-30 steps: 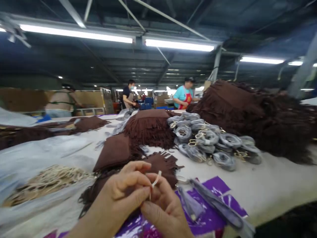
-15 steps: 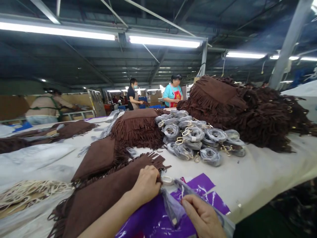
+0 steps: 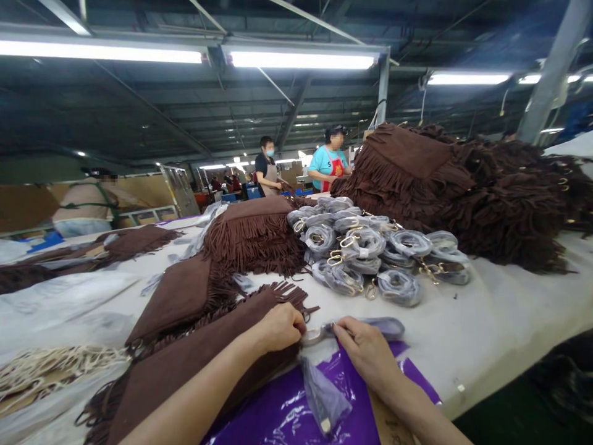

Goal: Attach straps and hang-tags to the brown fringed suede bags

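Observation:
A brown suede bag with fringe [image 3: 199, 364] lies flat in front of me. At its right end my left hand [image 3: 280, 326] is closed, fingers curled around its edge; the fingertips are partly hidden. Just right of them is a pale metal clasp [image 3: 315, 336] on a grey plastic-wrapped strap [image 3: 386, 326]. My right hand [image 3: 365, 346] pinches that strap beside the clasp, and its loop extends behind the fingers. A loose clear plastic piece [image 3: 322, 395] hangs down over a shiny purple plastic sheet [image 3: 278, 414] below my hands.
Coiled wrapped straps with gold clasps [image 3: 361, 247] are heaped on the pale-covered table [image 3: 504, 309]. Behind them rises a big pile of fringed bags [image 3: 445, 185]. More bags [image 3: 254, 232] lie left, near white cords [image 3: 60, 371]. Several people work farther back.
My right hand has moved up and forward with the strap, close to my left hand. The strap's loop now lies farther away on the table. My left hand has barely shifted.

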Motion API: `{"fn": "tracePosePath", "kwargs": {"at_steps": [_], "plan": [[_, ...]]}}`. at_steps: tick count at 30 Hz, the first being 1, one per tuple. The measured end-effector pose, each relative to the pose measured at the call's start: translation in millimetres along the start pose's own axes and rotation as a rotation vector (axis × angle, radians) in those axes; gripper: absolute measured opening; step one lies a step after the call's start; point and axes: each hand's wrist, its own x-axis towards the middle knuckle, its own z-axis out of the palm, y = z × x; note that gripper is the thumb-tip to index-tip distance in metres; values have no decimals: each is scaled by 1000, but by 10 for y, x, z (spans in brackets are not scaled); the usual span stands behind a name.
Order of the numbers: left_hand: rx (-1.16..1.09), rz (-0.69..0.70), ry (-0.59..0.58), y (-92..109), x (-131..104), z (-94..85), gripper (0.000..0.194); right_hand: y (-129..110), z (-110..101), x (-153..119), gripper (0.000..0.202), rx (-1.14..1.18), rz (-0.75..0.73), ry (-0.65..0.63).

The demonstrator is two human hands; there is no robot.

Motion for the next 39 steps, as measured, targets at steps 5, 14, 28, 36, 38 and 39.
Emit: {"fn": "tracePosePath", "kwargs": {"at_steps": [5,14,28,36,38,39], "plan": [[41,-32,42,62,-38,30,29,-6,-18,145,27,50,5,-15],[18,-24,76,86,-41,34,24,-16,-21,-16,26,457,-30,-136],[-586,122,-7,139,-206,67,18,-93,-65,-134,25,774,199,-335],[-548,6,61,168,-292,50,20,-154,-5,-97,28,718,126,-297],[-378,51,97,226,-315,8,23,-224,24,-79,35,816,107,-306],[-293,63,111,253,-320,-19,25,-259,36,-69,37,847,105,-300]]}}
